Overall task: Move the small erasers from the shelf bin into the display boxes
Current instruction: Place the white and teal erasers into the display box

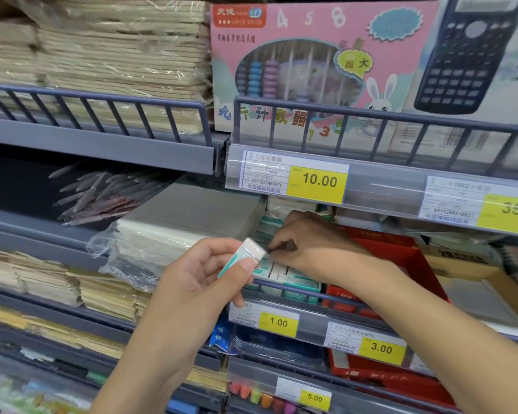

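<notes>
1. Your left hand (204, 270) pinches a small eraser (243, 256) between thumb and curled fingers, just before the shelf.
2. Your right hand (308, 243), fingers bunched, touches erasers in the display box (284, 279).

Two bare hands in view, left hand (204, 273) and right hand (308, 243), each with its forearm running in from the bottom edge. No sleeves visible on either arm up to the frame border. No gloves, rings, watch or wristbands. Nails short, unpainted where visible. Left thumbnail faces the camera, plain. Rest of the person out of frame.
</notes>
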A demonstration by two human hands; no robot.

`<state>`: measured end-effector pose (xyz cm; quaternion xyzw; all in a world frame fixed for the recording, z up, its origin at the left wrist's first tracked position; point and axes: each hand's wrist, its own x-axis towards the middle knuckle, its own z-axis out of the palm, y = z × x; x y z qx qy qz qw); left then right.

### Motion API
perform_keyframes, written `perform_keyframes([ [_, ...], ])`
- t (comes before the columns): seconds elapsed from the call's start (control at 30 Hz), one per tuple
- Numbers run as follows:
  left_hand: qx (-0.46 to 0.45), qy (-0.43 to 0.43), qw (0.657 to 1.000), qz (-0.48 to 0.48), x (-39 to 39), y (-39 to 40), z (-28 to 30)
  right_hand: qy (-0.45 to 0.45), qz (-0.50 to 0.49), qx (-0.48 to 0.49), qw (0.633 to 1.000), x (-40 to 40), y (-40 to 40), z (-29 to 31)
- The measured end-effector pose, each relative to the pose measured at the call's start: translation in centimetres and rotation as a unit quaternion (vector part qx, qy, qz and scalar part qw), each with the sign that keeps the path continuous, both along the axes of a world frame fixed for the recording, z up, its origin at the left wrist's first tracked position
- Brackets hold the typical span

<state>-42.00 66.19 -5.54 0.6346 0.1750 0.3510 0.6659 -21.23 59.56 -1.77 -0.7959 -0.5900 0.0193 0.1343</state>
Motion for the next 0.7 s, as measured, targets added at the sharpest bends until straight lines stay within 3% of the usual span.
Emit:
perform_keyframes([
  [0.07,0.0,-0.003,1.0,-0.004,0.2,-0.2,0.1,0.019,0.011,0.009,1.0,0.0,-0.6,0.4],
  [0.13,-0.005,-0.015,1.0,-0.013,0.3,-0.4,0.2,0.113,0.05,0.062,0.99,-0.3,-1.7,0.7],
  [0.3,-0.016,-0.02,1.0,-0.01,0.6,-0.7,0.4,0.411,0.16,0.123,0.889,-1.2,-4.8,0.7],
  [0.57,-0.067,-0.022,0.997,-0.039,1.5,-1.4,0.7,0.472,0.159,0.176,0.849,-1.6,-4.8,0.3],
  [0.7,0.036,0.011,0.999,0.034,1.6,-1.6,0.5,0.493,0.148,0.198,0.834,-0.9,-5.3,0.8],
])
